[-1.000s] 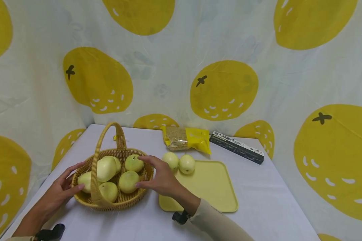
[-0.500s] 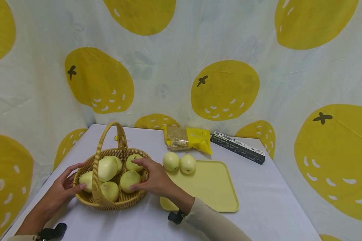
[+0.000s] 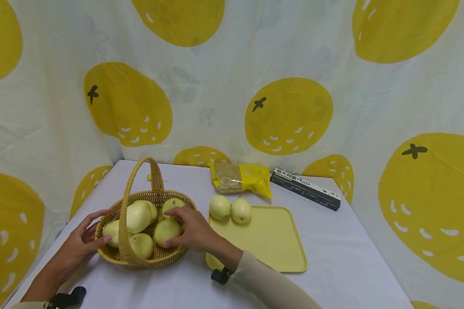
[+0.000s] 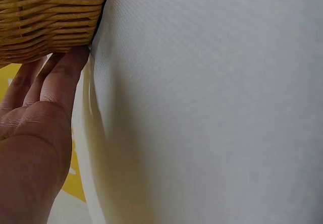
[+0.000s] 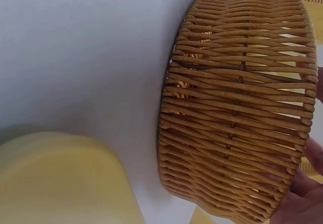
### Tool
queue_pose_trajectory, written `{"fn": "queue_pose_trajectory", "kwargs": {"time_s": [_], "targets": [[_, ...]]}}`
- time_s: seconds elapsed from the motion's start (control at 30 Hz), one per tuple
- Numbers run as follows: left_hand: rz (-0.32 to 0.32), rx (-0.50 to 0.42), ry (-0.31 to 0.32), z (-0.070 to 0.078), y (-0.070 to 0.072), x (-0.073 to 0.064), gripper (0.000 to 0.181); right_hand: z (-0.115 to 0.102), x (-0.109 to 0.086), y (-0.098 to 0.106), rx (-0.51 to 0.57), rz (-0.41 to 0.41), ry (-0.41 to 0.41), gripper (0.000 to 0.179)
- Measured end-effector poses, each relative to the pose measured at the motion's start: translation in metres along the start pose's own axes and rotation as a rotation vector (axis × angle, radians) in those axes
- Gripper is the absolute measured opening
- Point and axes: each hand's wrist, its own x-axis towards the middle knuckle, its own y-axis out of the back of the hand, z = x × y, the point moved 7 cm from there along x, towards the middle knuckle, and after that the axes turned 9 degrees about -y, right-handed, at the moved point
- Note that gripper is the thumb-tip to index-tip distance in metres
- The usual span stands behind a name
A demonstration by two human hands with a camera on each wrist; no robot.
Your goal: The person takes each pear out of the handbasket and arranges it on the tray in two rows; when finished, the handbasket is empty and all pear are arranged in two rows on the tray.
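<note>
Apparently firm and fairly weighty, the nearer right-hand pear point(image 3: 167, 231) sat inside the basket point(image 3: 160, 260); its smooth skin might have slipped or bruised (only a guess), so its widest part seemed the best hold. The right hand point(image 3: 195, 227) curved half-spread about it, whether gripping I couldn't tell. The left hand point(image 3: 77, 241) held the basket's left rim. Beyond, two more pears point(image 3: 241, 210) rested on the tray point(image 3: 274, 244).

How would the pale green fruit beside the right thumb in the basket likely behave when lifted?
The fruit would probably feel firm, since its round form shows no visible sag. Its curved, smooth-looking skin may slip if the right hand pinches it off-centre. If let go, it would likely roll a little, though the basket walls should contain it.
</note>
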Motion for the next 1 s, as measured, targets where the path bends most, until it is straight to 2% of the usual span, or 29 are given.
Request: {"fn": "queue_pose_trajectory", "kwargs": {"time_s": [0.2,0.33,0.6,0.87,1.0], "targets": [[0.004,0.025,0.022,-0.001,0.001,0.001,0.078,0.0,0.006,-0.003,-0.136,0.009,0.002,0.078],[0.002,0.008,0.02,-0.002,0.001,0.002,0.079,-0.003,0.009,-0.005,-0.211,0.008,-0.006,0.076],[0.004,0.015,0.028,-0.003,0.002,0.002,0.08,-0.005,0.013,-0.015,-0.402,0.053,-0.067,0.073],[0.003,0.051,0.056,-0.004,0.0,0.001,0.081,-0.005,0.011,-0.015,-0.413,0.106,-0.076,0.07],[0.008,0.043,0.06,-0.004,0.001,0.002,0.08,-0.005,0.009,-0.013,-0.377,0.13,-0.077,0.071]]}}
